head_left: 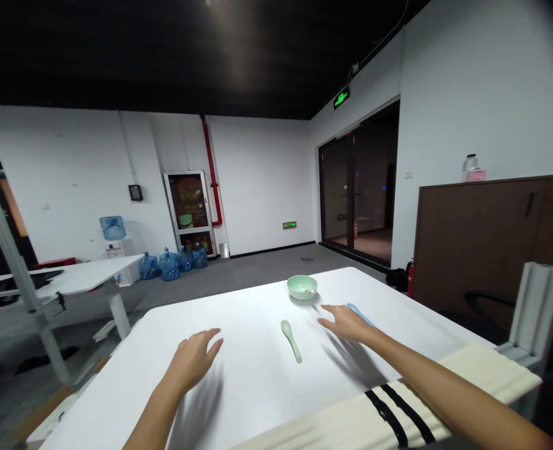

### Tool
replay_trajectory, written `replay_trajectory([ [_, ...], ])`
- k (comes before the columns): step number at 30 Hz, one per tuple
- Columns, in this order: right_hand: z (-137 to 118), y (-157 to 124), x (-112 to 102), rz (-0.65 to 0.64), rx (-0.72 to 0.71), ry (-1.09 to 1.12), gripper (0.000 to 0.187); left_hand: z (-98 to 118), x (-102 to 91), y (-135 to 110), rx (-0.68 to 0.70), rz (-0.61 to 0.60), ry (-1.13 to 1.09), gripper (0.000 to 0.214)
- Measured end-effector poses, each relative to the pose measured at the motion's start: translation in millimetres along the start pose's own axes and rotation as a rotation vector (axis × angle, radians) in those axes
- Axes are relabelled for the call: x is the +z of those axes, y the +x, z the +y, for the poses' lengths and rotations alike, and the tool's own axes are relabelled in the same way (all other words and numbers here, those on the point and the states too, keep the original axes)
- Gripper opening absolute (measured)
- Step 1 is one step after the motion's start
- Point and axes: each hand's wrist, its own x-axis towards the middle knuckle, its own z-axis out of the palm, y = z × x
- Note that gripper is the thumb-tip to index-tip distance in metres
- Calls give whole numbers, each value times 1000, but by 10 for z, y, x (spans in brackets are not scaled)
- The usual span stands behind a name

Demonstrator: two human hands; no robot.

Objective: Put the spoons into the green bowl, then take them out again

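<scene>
My left hand [194,357] hovers over the left part of the white table, thumb and fingers apart, with nothing in it. My right hand [344,322] is above the table on the right, its thumb and fingers also apart and holding nothing. Between the two hands lies a pale green spoon [291,340]. Beyond my right hand stands a green bowl [299,289], with a small light-coloured thing [310,290] inside that I cannot make out. Partly hidden behind my right hand is a blue utensil [360,314]; its kind is unclear.
The white table [243,375] fills the foreground. Cream cloth [333,422] with black stripes lies along its near right edge, close to a metal post [537,306]. A brown cabinet [483,244] stands at right. Another white table [98,272] and blue water bottles [169,265] are at left.
</scene>
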Motion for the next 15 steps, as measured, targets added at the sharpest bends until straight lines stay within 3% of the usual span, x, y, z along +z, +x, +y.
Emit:
replay_trajectory([
  [8, 6, 63, 13, 14, 3, -31, 66, 12, -1, 4, -6, 15, -1, 52],
  [15, -99, 422, -108, 49, 8, -101, 54, 20, -4, -2, 2, 12, -15, 51],
])
